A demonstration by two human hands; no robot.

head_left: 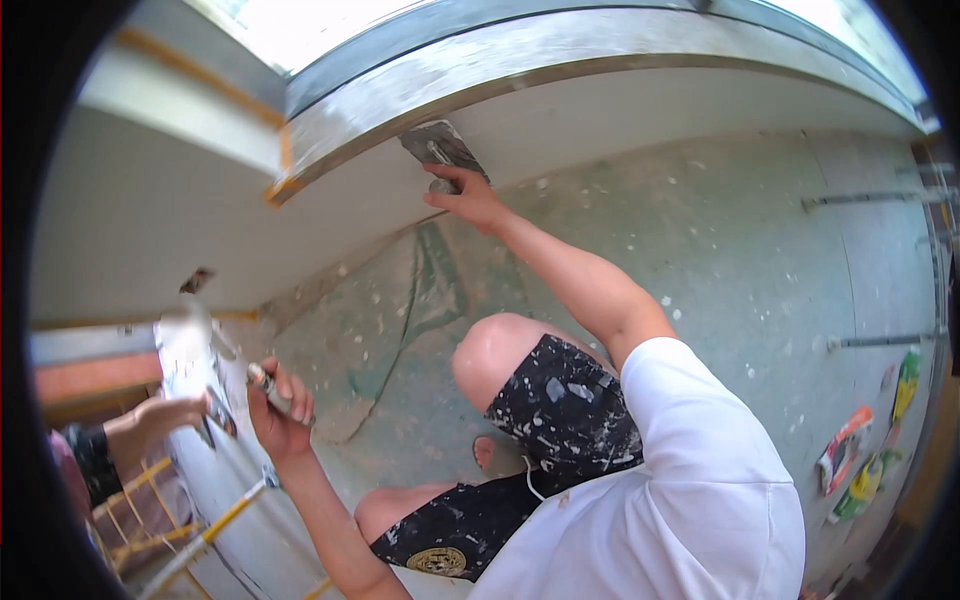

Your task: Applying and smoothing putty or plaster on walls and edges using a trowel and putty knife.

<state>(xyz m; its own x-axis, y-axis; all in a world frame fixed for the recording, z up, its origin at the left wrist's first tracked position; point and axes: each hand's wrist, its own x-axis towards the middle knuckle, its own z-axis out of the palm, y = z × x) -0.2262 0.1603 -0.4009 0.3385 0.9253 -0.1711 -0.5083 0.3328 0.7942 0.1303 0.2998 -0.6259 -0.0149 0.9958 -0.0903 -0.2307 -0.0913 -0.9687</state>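
My right hand point(475, 205) is closed on the grip of a rectangular steel trowel point(455, 150), whose blade is against the white wall point(600, 120) just below the window ledge point(520, 64). At lower left, my left hand point(283, 405) grips the handle of a putty knife point(268, 383); its blade end points up-left toward a blurred mass of white compound point(190, 340), and I cannot make out its exact shape. My knees are bent below, in paint-spattered dark shorts.
A co-worker's hand point(170, 418) holds a tool at far left, near yellow scaffold rails point(205, 530). A small hole point(197, 280) is in the wall. The spattered floor point(680, 230) bears several bags point(845, 450) and metal bars point(870, 197) on the right.
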